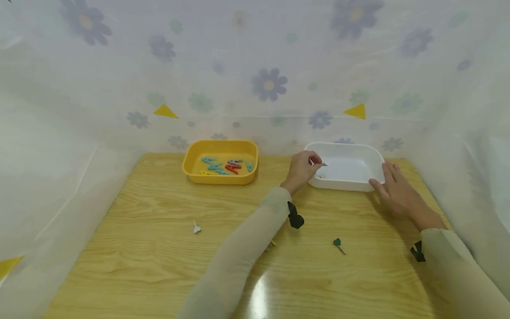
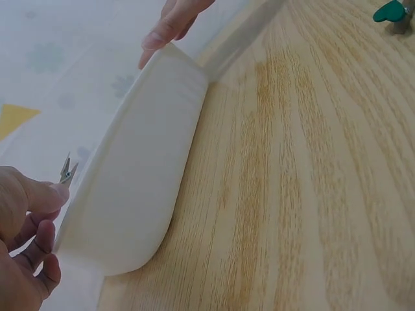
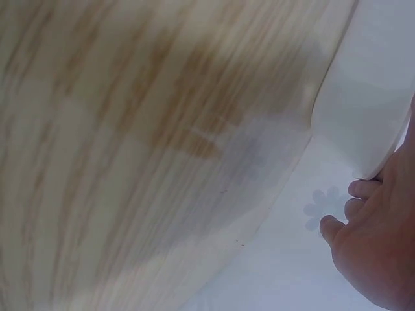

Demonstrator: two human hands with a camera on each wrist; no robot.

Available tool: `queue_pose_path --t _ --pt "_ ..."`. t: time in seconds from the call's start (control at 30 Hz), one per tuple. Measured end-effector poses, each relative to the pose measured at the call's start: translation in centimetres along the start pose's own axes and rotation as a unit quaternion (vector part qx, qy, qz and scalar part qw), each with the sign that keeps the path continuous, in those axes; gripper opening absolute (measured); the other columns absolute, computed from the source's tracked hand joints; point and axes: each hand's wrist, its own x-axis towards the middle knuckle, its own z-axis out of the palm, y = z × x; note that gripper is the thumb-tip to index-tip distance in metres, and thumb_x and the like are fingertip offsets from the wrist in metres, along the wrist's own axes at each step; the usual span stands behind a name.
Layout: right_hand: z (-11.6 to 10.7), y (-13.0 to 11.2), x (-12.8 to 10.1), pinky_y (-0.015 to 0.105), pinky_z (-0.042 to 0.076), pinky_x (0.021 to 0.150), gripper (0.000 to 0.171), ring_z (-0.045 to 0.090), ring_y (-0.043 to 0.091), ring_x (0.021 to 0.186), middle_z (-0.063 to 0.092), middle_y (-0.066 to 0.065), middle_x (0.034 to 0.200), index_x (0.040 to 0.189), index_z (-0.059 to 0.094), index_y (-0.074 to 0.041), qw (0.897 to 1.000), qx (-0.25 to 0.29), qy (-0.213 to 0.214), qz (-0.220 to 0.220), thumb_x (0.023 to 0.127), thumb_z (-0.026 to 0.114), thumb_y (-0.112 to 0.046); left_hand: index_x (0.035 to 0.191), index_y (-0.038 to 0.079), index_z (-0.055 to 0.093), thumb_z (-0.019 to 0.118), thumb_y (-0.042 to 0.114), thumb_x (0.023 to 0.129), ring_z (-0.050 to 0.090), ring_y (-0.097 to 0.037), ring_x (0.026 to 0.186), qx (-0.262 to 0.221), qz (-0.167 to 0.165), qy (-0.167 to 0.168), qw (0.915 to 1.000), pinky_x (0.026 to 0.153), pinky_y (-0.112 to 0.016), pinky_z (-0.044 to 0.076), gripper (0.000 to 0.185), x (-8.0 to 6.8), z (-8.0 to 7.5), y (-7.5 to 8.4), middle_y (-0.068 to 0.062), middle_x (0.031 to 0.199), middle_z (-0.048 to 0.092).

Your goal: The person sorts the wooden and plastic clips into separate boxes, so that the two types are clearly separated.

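With left grip (image 1: 303, 170) pinched nearly closed on a small clip (image 2: 67, 175) over the left part of the white tray (image 1: 338, 184), lower gently before releasing, steadying the near-right corner with right grip (image 1: 398, 192), thumb and fingers spread.

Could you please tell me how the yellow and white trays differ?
The yellow tray holds several clothespins, whereas the white tray is mostly bare inside. The right hand grips the white tray, while no hand touches the yellow tray. Both have rounded corners and stand toward the back of the table.
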Motion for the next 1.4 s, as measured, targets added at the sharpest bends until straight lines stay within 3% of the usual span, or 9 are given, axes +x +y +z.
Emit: queue_pose_path --t 0.3,0.57,0.83,1.07,1.23,1.4 --pt "0.1 0.0 0.0 0.06 -0.002 0.122 0.081 -0.014 0.045 0.153 -0.01 0.032 0.165 0.158 -0.005 0.012 1.0 -0.001 0.0 -0.001 0.112 0.032 -0.044 0.106 0.006 0.077 0.075 0.012 0.096 0.058 -0.011 0.085 0.009 -0.012 -0.012 0.9998 0.073 -0.016 0.045 0.012 0.0 0.0 0.2 0.001 0.095 0.07" --pt "-0.1 0.1 0.2 0.059 -0.003 0.122 0.082 -0.015 0.045 0.152 -0.009 0.034 0.164 0.158 -0.007 0.01 1.0 -0.002 -0.011 0.003 0.112 0.032 -0.045 0.106 0.005 0.076 0.075 0.012 0.096 0.06 -0.011 0.085 -0.021 0.011 -0.033 0.9992 0.075 -0.015 0.047 0.012 -0.9 -0.7 0.3 0.0 0.096 0.069" --pt "-0.2 0.0 0.4 0.06 -0.002 0.122 0.082 -0.008 0.051 0.151 -0.006 0.038 0.163 0.157 -0.006 0.013 1.0 -0.002 -0.004 -0.004 0.112 0.032 -0.044 0.109 0.007 0.075 0.073 0.014 0.098 0.06 -0.009 0.086 -0.037 0.022 -0.08 0.9958 0.071 -0.014 0.048 0.014 -3.2 -2.0 1.5 0.001 0.101 0.069" --pt "-0.4 0.0 0.4 0.06 -0.003 0.122 0.083 -0.012 0.049 0.152 -0.006 0.038 0.163 0.157 -0.007 0.013 1.0 0.001 -0.01 -0.002 0.112 0.032 -0.045 0.112 0.008 0.075 0.073 0.013 0.098 0.062 -0.01 0.093 -0.05 0.04 -0.137 0.9885 0.075 -0.013 0.048 0.015 -6.0 -2.8 3.0 -0.003 0.11 0.071" --pt "-0.5 -0.1 0.4 0.059 -0.003 0.122 0.082 -0.013 0.048 0.152 -0.008 0.037 0.163 0.157 -0.007 0.013 1.0 0.003 -0.009 -0.004 0.112 0.032 -0.044 0.112 0.012 0.075 0.076 0.014 0.095 0.062 -0.006 0.096 -0.051 0.051 -0.164 0.9838 0.08 -0.012 0.048 0.017 -7.9 -2.5 3.8 -0.001 0.115 0.073" --pt "-0.4 0.0 0.3 0.06 -0.004 0.121 0.083 -0.014 0.048 0.152 -0.01 0.035 0.164 0.157 -0.008 0.011 1.0 0.006 -0.017 0.0 0.112 0.032 -0.045 0.114 0.009 0.075 0.077 0.012 0.094 0.064 -0.008 0.097 -0.059 0.074 -0.172 0.9806 0.083 -0.014 0.051 0.02 -9.8 -1.7 4.0 0.0 0.113 0.073"
